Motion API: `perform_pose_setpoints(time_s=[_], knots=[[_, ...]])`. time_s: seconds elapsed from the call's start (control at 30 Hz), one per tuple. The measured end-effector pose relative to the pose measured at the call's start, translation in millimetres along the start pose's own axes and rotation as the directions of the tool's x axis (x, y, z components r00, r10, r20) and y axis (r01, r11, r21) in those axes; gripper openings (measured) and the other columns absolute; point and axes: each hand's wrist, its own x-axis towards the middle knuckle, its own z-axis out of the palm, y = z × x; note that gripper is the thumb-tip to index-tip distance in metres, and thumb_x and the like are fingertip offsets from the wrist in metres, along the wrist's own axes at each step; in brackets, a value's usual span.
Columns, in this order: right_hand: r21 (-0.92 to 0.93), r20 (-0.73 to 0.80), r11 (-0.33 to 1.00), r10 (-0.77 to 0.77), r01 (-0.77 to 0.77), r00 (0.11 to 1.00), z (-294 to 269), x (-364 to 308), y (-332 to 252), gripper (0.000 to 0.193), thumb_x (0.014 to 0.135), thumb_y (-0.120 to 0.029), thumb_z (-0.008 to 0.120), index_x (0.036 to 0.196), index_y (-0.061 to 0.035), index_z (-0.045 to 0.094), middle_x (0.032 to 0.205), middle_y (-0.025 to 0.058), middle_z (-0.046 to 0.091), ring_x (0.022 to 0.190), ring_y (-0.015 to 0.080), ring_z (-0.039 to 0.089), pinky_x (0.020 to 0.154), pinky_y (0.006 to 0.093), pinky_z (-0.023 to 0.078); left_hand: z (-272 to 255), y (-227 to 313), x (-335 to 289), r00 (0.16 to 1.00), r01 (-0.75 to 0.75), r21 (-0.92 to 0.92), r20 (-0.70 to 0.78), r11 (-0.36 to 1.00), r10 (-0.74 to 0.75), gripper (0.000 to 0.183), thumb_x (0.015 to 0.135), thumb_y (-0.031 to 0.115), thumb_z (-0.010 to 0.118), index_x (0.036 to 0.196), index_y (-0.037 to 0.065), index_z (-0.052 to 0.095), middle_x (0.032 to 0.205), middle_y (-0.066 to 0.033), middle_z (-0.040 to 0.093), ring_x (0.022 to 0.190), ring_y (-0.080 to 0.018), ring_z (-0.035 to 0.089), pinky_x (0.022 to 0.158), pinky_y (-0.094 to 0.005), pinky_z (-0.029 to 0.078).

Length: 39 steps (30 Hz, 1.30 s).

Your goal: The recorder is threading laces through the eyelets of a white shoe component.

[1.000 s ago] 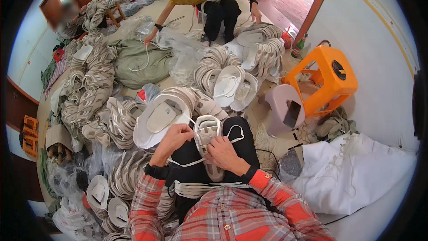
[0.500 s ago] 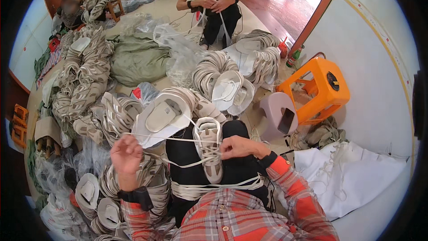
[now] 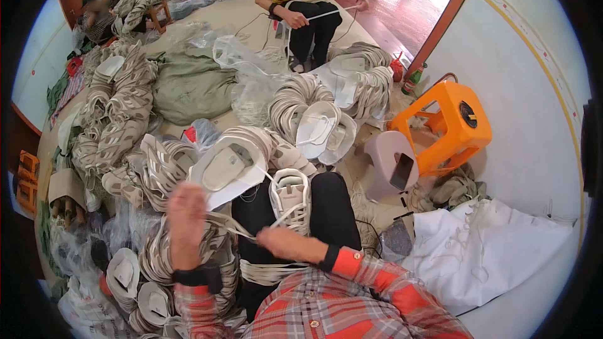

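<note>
A beige and white shoe upper [image 3: 290,196] lies on my lap between my thighs, its opening facing away from me. My right hand [image 3: 286,243] is closed on a pale shoelace [image 3: 233,227] just over the toe, which it hides. The lace runs from the eyelets to this hand and on toward my left side. My left hand [image 3: 186,223] is raised left of the shoe, smeared by motion, so its fingers cannot be made out. A bundle of white laces [image 3: 267,274] lies across my lap.
Stacked shoe uppers [image 3: 154,254] crowd my left and front, with a white insole piece [image 3: 226,166] near my knee. An orange stool [image 3: 446,129], a mauve stool [image 3: 377,163] with a phone, and white cloth [image 3: 483,257] are right. Ahead, a seated person [image 3: 308,6] stretches a lace.
My right hand has moved left and nearer me, across the shoe's toe. My left hand has shifted slightly and blurred. The person ahead has spread their hands apart with a lace.
</note>
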Motion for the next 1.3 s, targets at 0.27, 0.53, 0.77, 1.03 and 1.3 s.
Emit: perform_pose_setpoints(time_s=[0.27, 0.53, 0.77, 1.03, 1.3], knots=[[-0.09, -0.258, 0.901, 0.391, -0.425, 0.883, -53, -38, 15, 0.025, 0.083, -0.017, 0.051, 0.104, -0.0049, 0.051, 0.077, 0.0198, 0.06, 0.072, 0.0369, 0.06, 0.063, 0.0441, 0.048, 39, -112, -9, 0.958, 0.208, 0.649, 0.014, 0.732, -0.285, 0.014, 0.077, 0.011, 0.063, 0.084, -0.001, 0.066, 0.069, -0.0056, 0.065, 0.059, -0.0088, 0.057, 0.055, -0.0227, 0.044], [-0.316, -0.385, 0.92, 0.101, -0.234, 0.917, -73, -16, 38, 0.016, 0.077, -0.006, 0.053, 0.093, -0.0047, 0.054, 0.088, 0.0134, 0.055, 0.083, 0.0309, 0.053, 0.07, 0.0395, 0.043, 55, -133, -1, 0.975, -0.223, 0.946, 0.219, 0.237, 0.041, 0.017, 0.075, 0.017, 0.061, 0.08, 0.001, 0.064, 0.073, -0.0145, 0.064, 0.068, -0.028, 0.063, 0.061, -0.0326, 0.048], [-0.333, -0.411, 0.927, 0.023, -0.174, 0.911, -62, 3, 49, 0.011, 0.068, -0.013, 0.061, 0.079, -0.0101, 0.061, 0.084, 0.0064, 0.052, 0.087, 0.0254, 0.048, 0.076, 0.0384, 0.036, 46, -132, 12, 0.959, 0.099, 0.874, 0.044, 0.475, -0.28, 0.016, 0.074, 0.019, 0.062, 0.074, 0.004, 0.068, 0.061, -0.0077, 0.064, 0.055, -0.0189, 0.062, 0.055, -0.0304, 0.048], [-0.43, -0.292, 0.884, 0.057, -0.184, 0.955, -51, 13, 64, 0.012, 0.066, -0.017, 0.063, 0.076, -0.0098, 0.062, 0.082, 0.0063, 0.053, 0.086, 0.0253, 0.049, 0.074, 0.0399, 0.035, 58, -112, 22, 0.874, 0.219, 0.859, 0.038, 0.462, -0.484, 0.021, 0.078, 0.017, 0.06, 0.07, -0.002, 0.065, 0.058, -0.0051, 0.062, 0.047, -0.0111, 0.055, 0.047, -0.0233, 0.045], [-0.593, -0.451, 0.727, 0.055, -0.345, 0.891, -132, -15, 73, 0.01, 0.071, -0.014, 0.06, 0.077, -0.0063, 0.057, 0.082, 0.0097, 0.053, 0.08, 0.0251, 0.052, 0.07, 0.0391, 0.039, 47, -96, -38, 0.952, 0.294, -0.646, 0.136, 0.704, -0.273, 0.02, 0.091, 0.023, 0.048, 0.086, 0.006, 0.057, 0.076, -0.0037, 0.06, 0.104, -0.0226, 0.055, 0.103, -0.0421, 0.032]])
